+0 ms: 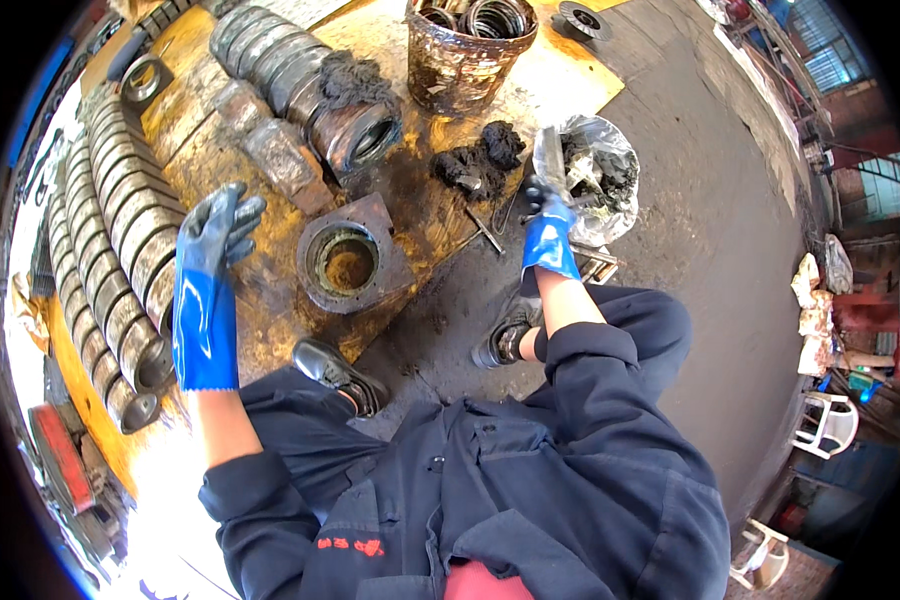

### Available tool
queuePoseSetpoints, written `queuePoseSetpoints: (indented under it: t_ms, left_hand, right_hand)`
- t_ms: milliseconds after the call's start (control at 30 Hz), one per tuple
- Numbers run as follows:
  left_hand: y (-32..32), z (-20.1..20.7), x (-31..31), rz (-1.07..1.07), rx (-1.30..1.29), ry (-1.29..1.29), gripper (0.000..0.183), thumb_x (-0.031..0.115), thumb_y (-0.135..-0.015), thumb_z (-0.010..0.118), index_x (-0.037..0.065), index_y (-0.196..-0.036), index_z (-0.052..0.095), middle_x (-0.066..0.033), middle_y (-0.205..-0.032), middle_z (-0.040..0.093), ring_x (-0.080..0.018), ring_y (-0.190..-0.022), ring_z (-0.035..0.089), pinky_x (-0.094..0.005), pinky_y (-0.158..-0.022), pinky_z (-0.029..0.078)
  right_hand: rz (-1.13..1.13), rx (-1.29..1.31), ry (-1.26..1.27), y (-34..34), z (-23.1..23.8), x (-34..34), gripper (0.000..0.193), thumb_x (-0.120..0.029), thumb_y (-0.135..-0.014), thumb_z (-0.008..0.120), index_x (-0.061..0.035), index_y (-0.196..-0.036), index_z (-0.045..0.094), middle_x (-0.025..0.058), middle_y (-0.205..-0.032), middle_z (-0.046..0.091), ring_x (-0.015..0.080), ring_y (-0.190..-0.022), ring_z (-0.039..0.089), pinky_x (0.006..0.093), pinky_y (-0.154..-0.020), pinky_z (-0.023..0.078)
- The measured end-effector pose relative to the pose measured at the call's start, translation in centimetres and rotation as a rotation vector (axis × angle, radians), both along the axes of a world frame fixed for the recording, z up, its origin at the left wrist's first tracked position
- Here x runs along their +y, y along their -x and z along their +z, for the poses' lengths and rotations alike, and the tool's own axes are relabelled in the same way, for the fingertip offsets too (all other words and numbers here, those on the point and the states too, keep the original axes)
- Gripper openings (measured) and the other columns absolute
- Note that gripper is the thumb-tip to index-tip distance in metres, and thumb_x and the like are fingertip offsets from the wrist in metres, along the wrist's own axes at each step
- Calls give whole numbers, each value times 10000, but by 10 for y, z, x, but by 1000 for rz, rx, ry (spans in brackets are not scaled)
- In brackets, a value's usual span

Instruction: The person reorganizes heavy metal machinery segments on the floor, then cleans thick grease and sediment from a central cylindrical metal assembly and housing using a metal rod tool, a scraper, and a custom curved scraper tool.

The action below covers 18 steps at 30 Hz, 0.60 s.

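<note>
Both my hands wear blue rubber gloves darkened with grease. My left hand is raised with its fingers apart and holds nothing, between a row of metal rings and a square metal block with a round bore. My right hand is closed round the lower end of a flat, pale grey blade-like tool; its handle is hidden in the glove. The blade stands at the left rim of a plastic-lined tub with dark grease smeared inside. Left of that hand lie black greasy rags and a small T-shaped metal tool.
Long rows of metal rings lie along the left. A larger ribbed cylinder and rusty blocks rest on the stained yellow board. A dirty bucket of rings stands at the far side. White stools are at right.
</note>
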<state>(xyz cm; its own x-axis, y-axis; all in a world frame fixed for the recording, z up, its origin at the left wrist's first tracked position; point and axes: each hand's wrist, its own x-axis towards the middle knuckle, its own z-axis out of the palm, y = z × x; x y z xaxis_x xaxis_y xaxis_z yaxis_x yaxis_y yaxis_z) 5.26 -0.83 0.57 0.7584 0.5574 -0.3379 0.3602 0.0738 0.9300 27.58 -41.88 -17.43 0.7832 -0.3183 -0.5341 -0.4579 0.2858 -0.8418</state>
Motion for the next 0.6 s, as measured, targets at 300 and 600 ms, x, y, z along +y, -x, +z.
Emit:
queuePoseSetpoints:
  t_ms: [300,600]
  left_hand:
    - [-7,-11,-21,-2,29,12,448,387,-935,638,84,-1261,583,-111,-1095,707,-175,-916,694,-214,-573,466]
    - [-7,8,-25,-97,-52,-100,521,484,-935,591,84,-1269,584,-75,-1108,710,-167,-986,667,-298,-772,501]
  right_hand:
    - [-256,-244,-1242,17,-114,-40,183,-309,-939,565,-136,-957,621,1,-695,593,144,-557,495,313,-530,437]
    - [-324,-88,-993,74,-121,-40,202,-247,-887,632,-96,-1012,681,-34,-623,508,149,-526,444,310,-577,435]
